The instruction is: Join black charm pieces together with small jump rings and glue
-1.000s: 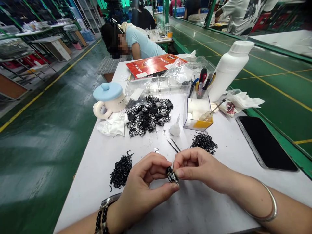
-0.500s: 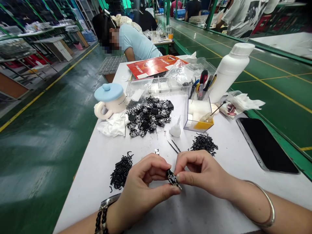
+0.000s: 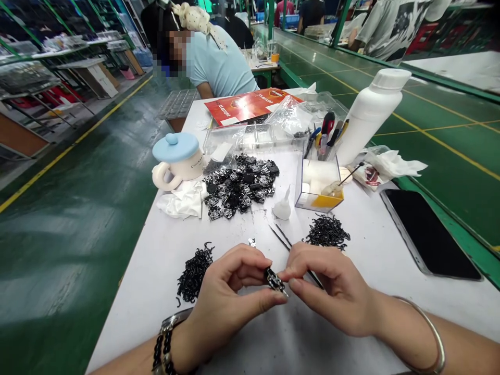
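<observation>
My left hand (image 3: 234,297) pinches a small black-and-silver part (image 3: 274,280) between thumb and fingertips, above the white table. My right hand (image 3: 332,286) is close beside it, index fingertip at the part's edge, thumb and index slightly apart. Through the gap between them shows a pair of dark tweezers (image 3: 278,236), apparently lying on the table. A heap of small black curved pieces (image 3: 194,273) lies left of my left hand, and a second heap of black pieces (image 3: 327,230) lies beyond my right hand. A tiny silvery piece (image 3: 252,242) lies between the heaps.
Farther back lies a pile of black-and-silver parts (image 3: 240,185), near a lidded mug (image 3: 182,161). A small white dropper bottle (image 3: 282,208), a clear tool box (image 3: 318,182), a white bottle (image 3: 373,117) and a phone (image 3: 429,234) occupy the right side. Another person (image 3: 221,65) leans beyond the table.
My right thumb has drawn back from the part and its grip has loosened, uncovering more of the tweezers. My left hand keeps hold of the part, slightly turned. The person opposite has shifted left.
</observation>
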Motion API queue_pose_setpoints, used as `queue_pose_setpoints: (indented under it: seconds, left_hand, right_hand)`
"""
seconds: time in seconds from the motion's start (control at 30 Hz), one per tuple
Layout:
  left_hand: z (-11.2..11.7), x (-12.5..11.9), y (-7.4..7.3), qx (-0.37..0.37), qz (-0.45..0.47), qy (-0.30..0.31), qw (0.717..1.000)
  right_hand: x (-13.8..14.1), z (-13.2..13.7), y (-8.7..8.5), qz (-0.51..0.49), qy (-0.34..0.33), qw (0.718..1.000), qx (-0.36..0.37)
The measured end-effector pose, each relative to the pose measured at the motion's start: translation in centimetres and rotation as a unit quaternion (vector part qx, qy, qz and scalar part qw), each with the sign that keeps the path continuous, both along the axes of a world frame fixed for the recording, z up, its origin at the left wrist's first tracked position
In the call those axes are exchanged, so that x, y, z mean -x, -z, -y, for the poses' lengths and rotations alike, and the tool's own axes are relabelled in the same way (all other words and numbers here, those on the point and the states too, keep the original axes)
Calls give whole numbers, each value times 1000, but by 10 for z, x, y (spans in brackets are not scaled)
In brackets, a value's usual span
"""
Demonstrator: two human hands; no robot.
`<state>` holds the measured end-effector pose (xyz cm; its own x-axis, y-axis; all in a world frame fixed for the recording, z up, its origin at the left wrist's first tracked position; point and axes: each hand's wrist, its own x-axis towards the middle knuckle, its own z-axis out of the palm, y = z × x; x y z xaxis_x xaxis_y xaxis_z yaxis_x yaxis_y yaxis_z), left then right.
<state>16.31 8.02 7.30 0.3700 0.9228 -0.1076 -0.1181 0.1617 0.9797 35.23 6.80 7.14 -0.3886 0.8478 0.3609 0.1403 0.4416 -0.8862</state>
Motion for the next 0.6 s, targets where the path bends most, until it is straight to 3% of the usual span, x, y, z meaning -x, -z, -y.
queue_pose_setpoints:
  seconds: [0.5, 0.6]
  left_hand:
    - [0, -3, -1, 120, 16, 5, 993]
    - [-2, -3, 0, 114, 20, -4, 993]
  right_hand:
    - [2, -1, -2, 55, 8, 991, -122]
    - [3, 0, -1, 55, 11, 991, -118]
